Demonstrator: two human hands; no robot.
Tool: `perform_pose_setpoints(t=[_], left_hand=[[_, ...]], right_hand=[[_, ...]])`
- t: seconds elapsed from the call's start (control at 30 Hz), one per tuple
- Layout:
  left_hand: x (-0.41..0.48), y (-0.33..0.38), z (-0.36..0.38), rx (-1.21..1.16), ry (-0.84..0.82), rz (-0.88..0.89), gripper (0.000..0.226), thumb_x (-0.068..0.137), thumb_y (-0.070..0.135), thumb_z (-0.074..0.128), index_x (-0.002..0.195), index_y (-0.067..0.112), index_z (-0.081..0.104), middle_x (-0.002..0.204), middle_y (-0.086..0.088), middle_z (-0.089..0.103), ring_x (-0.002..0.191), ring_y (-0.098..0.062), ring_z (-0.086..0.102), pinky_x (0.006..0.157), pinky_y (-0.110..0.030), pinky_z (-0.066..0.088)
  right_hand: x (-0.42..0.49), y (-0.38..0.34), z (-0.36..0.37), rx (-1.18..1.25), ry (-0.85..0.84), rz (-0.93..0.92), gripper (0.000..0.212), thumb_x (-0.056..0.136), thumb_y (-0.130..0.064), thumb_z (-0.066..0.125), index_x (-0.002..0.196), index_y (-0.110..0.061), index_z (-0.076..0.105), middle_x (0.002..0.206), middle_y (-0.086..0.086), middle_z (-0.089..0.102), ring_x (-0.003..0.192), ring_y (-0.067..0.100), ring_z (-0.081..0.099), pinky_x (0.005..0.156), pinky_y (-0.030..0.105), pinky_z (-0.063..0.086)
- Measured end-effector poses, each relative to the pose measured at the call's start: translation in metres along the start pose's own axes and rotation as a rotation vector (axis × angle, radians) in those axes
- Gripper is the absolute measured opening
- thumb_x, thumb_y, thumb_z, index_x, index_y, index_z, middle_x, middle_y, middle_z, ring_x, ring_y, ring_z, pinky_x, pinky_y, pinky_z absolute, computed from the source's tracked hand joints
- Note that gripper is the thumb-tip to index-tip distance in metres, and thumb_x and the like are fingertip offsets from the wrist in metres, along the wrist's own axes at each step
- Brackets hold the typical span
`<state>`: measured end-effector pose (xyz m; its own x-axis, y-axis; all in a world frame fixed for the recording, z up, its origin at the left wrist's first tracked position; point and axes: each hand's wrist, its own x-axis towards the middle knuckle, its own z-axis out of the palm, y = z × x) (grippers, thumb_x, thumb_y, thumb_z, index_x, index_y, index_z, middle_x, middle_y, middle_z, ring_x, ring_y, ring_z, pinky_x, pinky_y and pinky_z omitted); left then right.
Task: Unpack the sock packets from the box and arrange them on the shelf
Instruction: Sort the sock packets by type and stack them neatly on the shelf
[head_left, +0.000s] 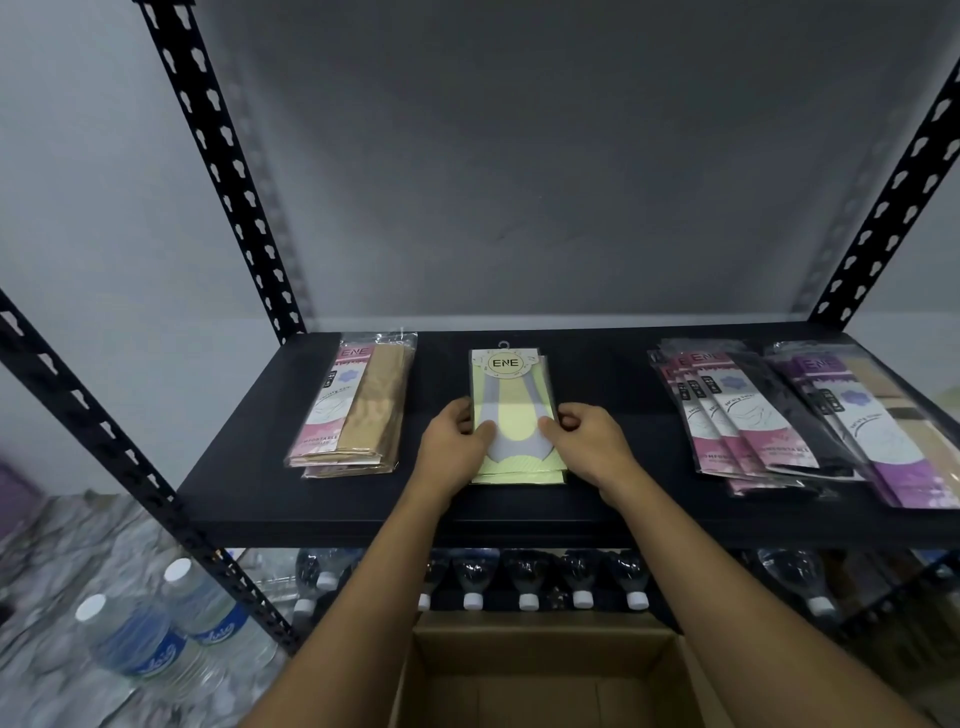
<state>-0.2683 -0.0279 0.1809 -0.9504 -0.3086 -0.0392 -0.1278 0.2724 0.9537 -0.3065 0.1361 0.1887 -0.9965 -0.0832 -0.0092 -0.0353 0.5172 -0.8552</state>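
A small stack of pale green sock packets (511, 395) with a round ENE label lies in the middle of the black shelf (249, 441). My left hand (454, 441) grips the stack's left edge and my right hand (587, 441) grips its right edge, thumbs resting on top. To the left lies a stack of beige sock packets (356, 410) in pink wrapping. On the right, pink-and-black packets (748, 415) and purple packets (872, 421) are fanned out. The open cardboard box (545, 670) stands below, between my forearms; its inside looks dark.
Black slotted uprights (228, 171) frame the shelf at left and right, with a grey wall behind. A row of bottles with white caps (527, 582) lies on the shelf below. Water bottles with blue labels (156, 623) stand at lower left.
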Motion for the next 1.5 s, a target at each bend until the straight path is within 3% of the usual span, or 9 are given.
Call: perform_pose_setpoints(t=[0.13, 0.23, 0.33, 0.5, 0.83, 1.03, 1.27, 1.4, 1.5], left_hand=[[-0.007, -0.007, -0.002, 0.06, 0.016, 0.024, 0.048, 0.089, 0.019, 0.065, 0.135, 0.015, 0.052, 0.123, 0.002, 0.065, 0.11, -0.012, 0.06, 0.096, -0.031, 0.051], [-0.009, -0.008, -0.002, 0.068, -0.003, 0.049, 0.046, 0.087, 0.017, 0.067, 0.132, 0.019, 0.057, 0.121, 0.002, 0.067, 0.11, -0.013, 0.062, 0.096, -0.036, 0.053], [-0.01, -0.005, -0.002, 0.077, -0.046, 0.056, 0.046, 0.089, 0.015, 0.064, 0.133, 0.024, 0.057, 0.116, 0.002, 0.069, 0.104, -0.012, 0.063, 0.093, -0.035, 0.054], [-0.009, -0.005, -0.001, 0.049, -0.064, 0.034, 0.042, 0.09, 0.01, 0.061, 0.13, 0.024, 0.059, 0.108, 0.005, 0.071, 0.1, -0.012, 0.066, 0.09, -0.036, 0.055], [-0.002, -0.001, -0.002, -0.02, -0.051, -0.002, 0.043, 0.088, -0.002, 0.056, 0.128, 0.012, 0.061, 0.11, -0.001, 0.072, 0.1, -0.016, 0.069, 0.09, -0.037, 0.057], [0.01, 0.005, -0.011, -0.028, -0.004, -0.055, 0.045, 0.089, -0.008, 0.05, 0.132, 0.005, 0.055, 0.105, -0.001, 0.067, 0.086, -0.009, 0.064, 0.071, -0.018, 0.052], [0.011, 0.005, -0.01, 0.009, 0.025, -0.051, 0.046, 0.091, -0.003, 0.051, 0.136, 0.006, 0.051, 0.12, 0.001, 0.062, 0.097, -0.011, 0.059, 0.072, -0.016, 0.047], [0.005, 0.012, -0.008, 0.095, 0.078, -0.009, 0.05, 0.092, 0.011, 0.056, 0.141, 0.008, 0.046, 0.132, 0.001, 0.056, 0.117, -0.018, 0.056, 0.094, -0.025, 0.044], [-0.006, 0.023, 0.004, 0.205, 0.154, 0.092, 0.051, 0.087, 0.025, 0.059, 0.136, 0.013, 0.052, 0.13, 0.001, 0.057, 0.121, -0.021, 0.054, 0.1, -0.035, 0.045]], right_hand=[[-0.017, 0.001, -0.004, -0.007, 0.013, -0.026, 0.042, 0.087, -0.027, 0.064, 0.108, 0.01, 0.061, 0.101, 0.018, 0.064, 0.1, 0.032, 0.061, 0.091, 0.042, 0.05], [-0.017, 0.003, -0.003, 0.034, -0.013, -0.002, 0.035, 0.086, -0.026, 0.065, 0.104, 0.004, 0.065, 0.082, 0.008, 0.063, 0.087, 0.029, 0.062, 0.087, 0.042, 0.051], [-0.013, 0.003, -0.001, 0.064, -0.047, 0.01, 0.02, 0.087, -0.023, 0.064, 0.096, -0.006, 0.07, 0.091, 0.012, 0.071, 0.075, 0.019, 0.061, 0.082, 0.041, 0.054], [-0.013, 0.003, -0.001, 0.097, -0.066, 0.024, 0.014, 0.086, -0.02, 0.065, 0.098, -0.015, 0.071, 0.081, -0.006, 0.068, 0.072, 0.011, 0.061, 0.077, 0.032, 0.053], [-0.002, -0.005, 0.009, 0.093, -0.076, 0.076, 0.019, 0.086, -0.015, 0.062, 0.104, -0.012, 0.069, 0.097, 0.0, 0.071, 0.088, 0.016, 0.067, 0.08, 0.032, 0.055], [0.01, -0.018, 0.021, 0.032, -0.102, 0.071, 0.02, 0.086, -0.018, 0.061, 0.099, -0.003, 0.068, 0.096, 0.009, 0.071, 0.089, 0.024, 0.067, 0.077, 0.035, 0.055], [0.011, -0.015, 0.022, 0.06, -0.089, 0.069, 0.026, 0.085, -0.022, 0.062, 0.097, 0.001, 0.066, 0.096, 0.013, 0.07, 0.084, 0.026, 0.066, 0.07, 0.034, 0.052], [0.001, -0.015, 0.01, 0.048, -0.031, 0.065, 0.044, 0.089, -0.023, 0.06, 0.119, 0.007, 0.056, 0.119, 0.019, 0.061, 0.11, 0.032, 0.059, 0.089, 0.039, 0.05], [-0.005, -0.012, -0.008, 0.057, 0.009, 0.034, 0.048, 0.089, -0.027, 0.061, 0.131, -0.006, 0.052, 0.132, 0.011, 0.055, 0.119, 0.021, 0.055, 0.087, 0.025, 0.043]])
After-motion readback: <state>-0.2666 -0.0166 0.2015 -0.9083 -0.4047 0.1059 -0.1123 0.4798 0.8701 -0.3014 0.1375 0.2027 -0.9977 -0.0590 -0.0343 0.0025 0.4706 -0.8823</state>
